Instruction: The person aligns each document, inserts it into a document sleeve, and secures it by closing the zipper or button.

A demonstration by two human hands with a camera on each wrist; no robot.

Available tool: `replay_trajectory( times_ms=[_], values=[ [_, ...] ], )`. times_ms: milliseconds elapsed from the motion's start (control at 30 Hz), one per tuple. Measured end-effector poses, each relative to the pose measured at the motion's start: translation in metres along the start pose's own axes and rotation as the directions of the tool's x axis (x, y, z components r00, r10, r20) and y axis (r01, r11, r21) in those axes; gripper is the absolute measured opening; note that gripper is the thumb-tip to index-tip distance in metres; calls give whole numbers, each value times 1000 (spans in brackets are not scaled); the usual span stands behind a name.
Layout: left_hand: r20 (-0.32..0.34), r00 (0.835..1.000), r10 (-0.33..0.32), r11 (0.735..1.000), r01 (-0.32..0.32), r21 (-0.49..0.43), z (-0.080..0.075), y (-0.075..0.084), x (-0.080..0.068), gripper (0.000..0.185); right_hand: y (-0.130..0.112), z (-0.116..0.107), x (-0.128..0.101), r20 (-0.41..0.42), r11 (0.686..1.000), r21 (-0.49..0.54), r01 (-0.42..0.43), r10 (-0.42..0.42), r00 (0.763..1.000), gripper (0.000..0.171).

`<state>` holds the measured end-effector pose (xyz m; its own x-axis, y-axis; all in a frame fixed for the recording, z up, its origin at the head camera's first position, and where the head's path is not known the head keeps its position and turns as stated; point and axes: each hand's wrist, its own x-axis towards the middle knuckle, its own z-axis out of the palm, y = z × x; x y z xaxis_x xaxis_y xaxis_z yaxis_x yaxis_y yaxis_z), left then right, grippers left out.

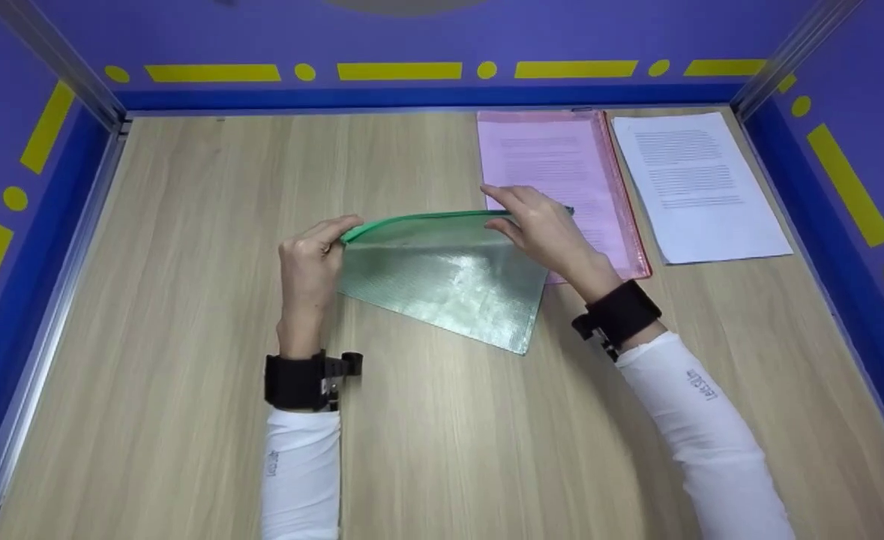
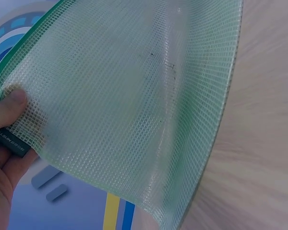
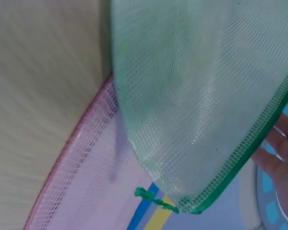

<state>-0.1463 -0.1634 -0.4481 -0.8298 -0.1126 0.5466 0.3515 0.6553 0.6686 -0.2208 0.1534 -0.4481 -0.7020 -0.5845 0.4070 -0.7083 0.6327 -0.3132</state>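
Observation:
A green mesh zip pouch point(image 1: 442, 285) is raised at a tilt over the table, its green zip edge upward. My left hand point(image 1: 310, 259) pinches the left end of that edge. In the left wrist view the thumb point(image 2: 17, 103) presses the mesh, and a dark lettered tag point(image 2: 13, 143) shows at the fingers. Near the other end, my right hand point(image 1: 543, 225) has its thumb before the zip edge and extended fingers behind it, with a visible gap between. A green zip tail point(image 3: 156, 199) sticks out past the corner.
Partly behind the pouch lies a pink mesh zip pouch point(image 1: 546, 157) with printed pages inside. White printed sheets point(image 1: 700, 187) lie to its right. Purple and blue panels point(image 1: 397, 45) with yellow marks border the wooden table point(image 1: 209, 172) at the back and sides.

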Motion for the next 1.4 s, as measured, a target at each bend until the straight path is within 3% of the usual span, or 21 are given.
replay_trajectory(
  times_ms=[200,367,500,633,767,933,1233,1333,1400],
  values=[
    [-6,1000,5,999,-5,-42,1,0,0,26,3,6,5,68,993,115,7,-15,998,38],
    [-12,1000,-28,997,27,-66,1,2,1,27,1,9,6,69,980,198,-12,-2,998,29],
    [-12,997,-72,995,70,-73,3,4,1,24,-2,12,6,83,970,236,-55,36,996,23],
    [-12,998,-67,997,67,-50,3,3,1,24,-4,14,6,142,941,310,-134,94,985,21],
    [-40,999,-33,999,31,-41,1,2,2,28,-7,15,4,214,872,416,-257,181,960,21],
    [-87,996,-24,999,22,-31,-3,0,6,43,-6,18,0,225,748,532,-396,326,918,21],
    [-82,979,-186,982,186,-14,-6,-7,8,55,-4,21,-5,128,602,660,-449,499,857,22],
    [-47,975,-215,977,215,-13,-6,-12,6,57,-11,14,-2,108,552,702,-450,542,833,23],
    [14,972,-235,972,235,4,-4,-15,5,62,-15,8,0,79,535,716,-449,577,813,24]
  ],
)
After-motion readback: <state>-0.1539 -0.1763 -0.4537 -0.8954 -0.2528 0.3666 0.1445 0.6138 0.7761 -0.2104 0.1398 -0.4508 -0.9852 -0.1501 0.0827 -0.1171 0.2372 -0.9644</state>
